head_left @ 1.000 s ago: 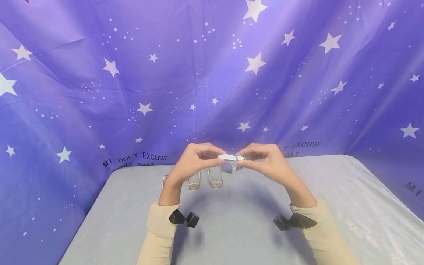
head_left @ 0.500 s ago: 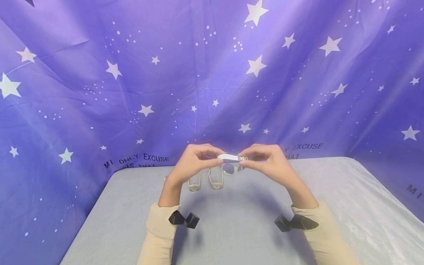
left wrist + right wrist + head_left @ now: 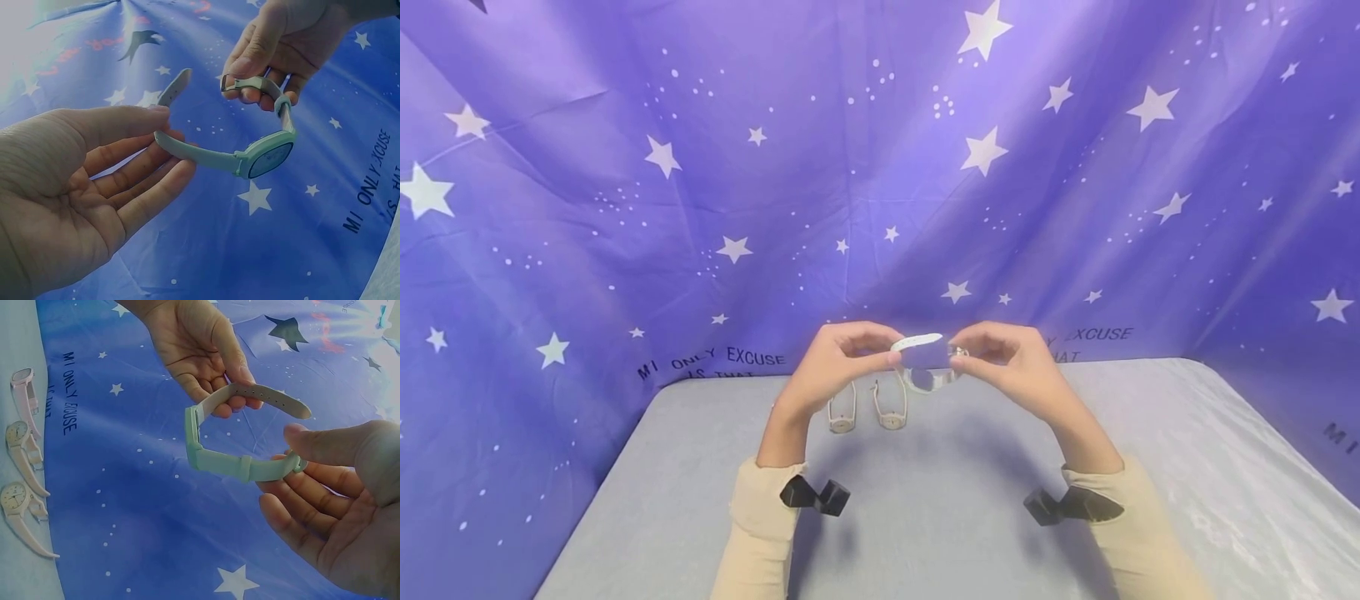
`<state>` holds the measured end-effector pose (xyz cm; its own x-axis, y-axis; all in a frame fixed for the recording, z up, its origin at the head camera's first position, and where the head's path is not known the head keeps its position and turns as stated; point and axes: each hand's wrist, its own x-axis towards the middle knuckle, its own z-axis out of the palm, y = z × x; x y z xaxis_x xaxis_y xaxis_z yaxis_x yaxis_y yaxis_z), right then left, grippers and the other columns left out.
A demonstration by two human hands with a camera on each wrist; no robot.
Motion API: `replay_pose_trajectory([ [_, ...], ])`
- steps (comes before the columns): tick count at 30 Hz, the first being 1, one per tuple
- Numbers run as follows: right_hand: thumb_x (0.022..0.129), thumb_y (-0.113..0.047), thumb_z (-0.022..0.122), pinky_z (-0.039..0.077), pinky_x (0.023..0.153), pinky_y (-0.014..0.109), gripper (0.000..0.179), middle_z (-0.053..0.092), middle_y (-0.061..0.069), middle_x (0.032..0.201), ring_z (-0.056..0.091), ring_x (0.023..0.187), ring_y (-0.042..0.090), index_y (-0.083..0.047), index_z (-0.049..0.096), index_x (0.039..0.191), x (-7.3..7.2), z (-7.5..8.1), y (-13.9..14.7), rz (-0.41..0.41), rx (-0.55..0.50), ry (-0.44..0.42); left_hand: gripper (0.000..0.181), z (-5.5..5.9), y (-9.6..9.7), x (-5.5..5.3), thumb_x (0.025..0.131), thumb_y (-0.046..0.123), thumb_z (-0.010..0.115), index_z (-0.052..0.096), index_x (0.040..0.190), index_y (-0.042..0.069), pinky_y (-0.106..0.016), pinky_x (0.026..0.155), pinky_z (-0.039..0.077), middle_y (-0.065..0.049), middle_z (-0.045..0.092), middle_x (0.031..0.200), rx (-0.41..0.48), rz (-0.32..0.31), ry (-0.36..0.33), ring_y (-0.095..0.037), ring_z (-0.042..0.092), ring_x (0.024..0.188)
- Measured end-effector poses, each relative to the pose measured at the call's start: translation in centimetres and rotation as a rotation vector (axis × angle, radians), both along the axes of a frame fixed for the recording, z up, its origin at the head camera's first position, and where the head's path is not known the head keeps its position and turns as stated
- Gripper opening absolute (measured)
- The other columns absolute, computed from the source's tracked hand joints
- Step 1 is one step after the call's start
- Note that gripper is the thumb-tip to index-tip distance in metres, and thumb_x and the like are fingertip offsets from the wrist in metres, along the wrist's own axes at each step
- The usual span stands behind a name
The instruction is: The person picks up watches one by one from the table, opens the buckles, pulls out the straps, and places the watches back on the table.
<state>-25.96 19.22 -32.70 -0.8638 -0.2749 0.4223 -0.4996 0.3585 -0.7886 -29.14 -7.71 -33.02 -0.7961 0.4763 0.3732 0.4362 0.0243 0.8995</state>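
Note:
A pale mint wristwatch (image 3: 270,160) with a squarish face is held up above the table, its strap unfastened and the two ends apart. My left hand (image 3: 838,367) pinches the strap half with the holes (image 3: 269,397) between thumb and fingers, leaving the tip free. At the other side my right hand (image 3: 1018,371) holds the buckle end (image 3: 250,83) between thumb and fingers. The watch face hangs below, between both hands, facing away from me in the head view.
Two pale watches (image 3: 842,423) (image 3: 891,419) stand on the grey cloth-covered table (image 3: 925,517) behind the left hand. The right wrist view also shows a pink watch (image 3: 25,387) in that row. A purple star-printed curtain (image 3: 880,167) hangs behind the table.
The strap ends have come apart: the right hand has shifted slightly right with the buckle end, while the strap tip in the left hand now stands free and raised.

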Motion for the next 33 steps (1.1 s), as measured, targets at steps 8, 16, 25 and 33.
replay_pose_trajectory([
  [8, 0.09, -0.008, 0.076, 0.061, 0.075, 0.026, 0.018, 0.075, 0.008, 0.095, 0.073, 0.081, 0.014, -0.005, 0.071, 0.107, -0.3, 0.0, 0.3, -0.014, -0.049, -0.006, 0.022, -0.3, 0.9, 0.1, 0.09, 0.004, 0.075, 0.072, 0.112, 0.0, -0.041, 0.088, 0.062, -0.015, 0.077, 0.102, 0.027, 0.005, -0.01, -0.035, 0.074, 0.097],
  [16, 0.097, 0.001, 0.063, 0.062, 0.088, 0.03, 0.016, 0.076, 0.003, 0.101, 0.074, 0.092, 0.014, 0.005, 0.058, 0.112, -0.8, 0.0, 0.8, 0.078, -0.225, -0.072, 0.023, -0.6, 1.7, -0.1, 0.092, 0.002, 0.071, 0.066, 0.114, -0.003, -0.045, 0.095, 0.06, -0.015, 0.075, 0.106, 0.104, 0.012, -0.02, -0.033, 0.074, 0.101],
  [25, 0.105, -0.007, 0.052, 0.061, 0.093, 0.031, 0.008, 0.078, -0.002, 0.11, 0.075, 0.103, 0.016, -0.007, 0.048, 0.112, -1.7, 0.0, 1.2, 0.161, -0.345, -0.139, 0.025, -0.4, 2.2, -0.3, 0.094, 0.003, 0.069, 0.062, 0.118, 0.002, -0.039, 0.1, 0.058, -0.02, 0.073, 0.111, 0.187, 0.042, 0.007, -0.023, 0.075, 0.099],
  [33, 0.106, -0.011, 0.052, 0.059, 0.096, 0.029, 0.009, 0.077, -0.003, 0.113, 0.075, 0.105, 0.015, -0.011, 0.046, 0.112, -1.8, -0.2, 1.3, 0.175, -0.404, -0.168, 0.028, -0.6, 2.7, -0.1, 0.095, 0.0, 0.067, 0.059, 0.121, 0.002, -0.039, 0.097, 0.06, -0.024, 0.071, 0.112, 0.234, 0.061, 0.001, -0.038, 0.072, 0.103],
])
